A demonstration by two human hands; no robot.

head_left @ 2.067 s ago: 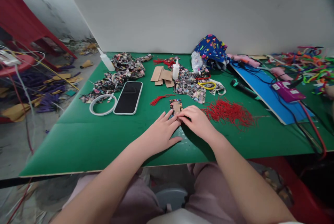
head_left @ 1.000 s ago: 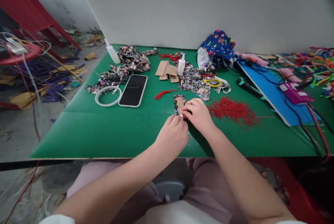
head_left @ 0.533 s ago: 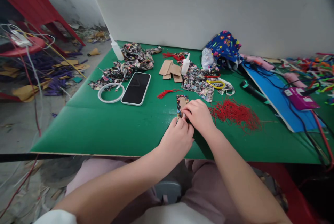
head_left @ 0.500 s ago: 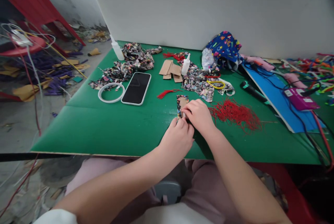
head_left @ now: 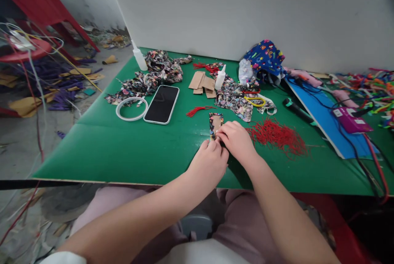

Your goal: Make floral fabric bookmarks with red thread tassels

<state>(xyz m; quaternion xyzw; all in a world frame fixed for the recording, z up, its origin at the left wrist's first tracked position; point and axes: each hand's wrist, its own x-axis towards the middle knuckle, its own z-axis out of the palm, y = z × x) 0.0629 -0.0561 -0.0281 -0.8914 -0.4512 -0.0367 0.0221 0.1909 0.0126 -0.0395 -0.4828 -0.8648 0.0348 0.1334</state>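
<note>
A small cardboard piece [head_left: 217, 122] edged with dark floral fabric lies on the table near its front middle. My left hand [head_left: 211, 158] is closed at the near end of this fabric-edged piece, its fingers bent and pressed down on it. From the right, my right hand [head_left: 235, 137] pinches at the same end, thumb and forefinger together. The near part of the piece is hidden under both hands. Right of my right hand spreads a pile of red threads [head_left: 278, 136]. A red tassel [head_left: 198, 110] lies just beyond, to the left.
On the green table [head_left: 123, 153] are a phone [head_left: 161, 104], a tape roll [head_left: 117, 112], cardboard pieces [head_left: 200, 81], glue bottles [head_left: 220, 77], floral fabric [head_left: 163, 67] and yellow-handled scissors [head_left: 256, 101]. A blue board [head_left: 326, 120], cables and a purple box [head_left: 351, 119] occupy the right.
My right hand has shifted slightly right and down, uncovering a little more of the cardboard. My left hand stays almost in place. The view has tilted slightly.
</note>
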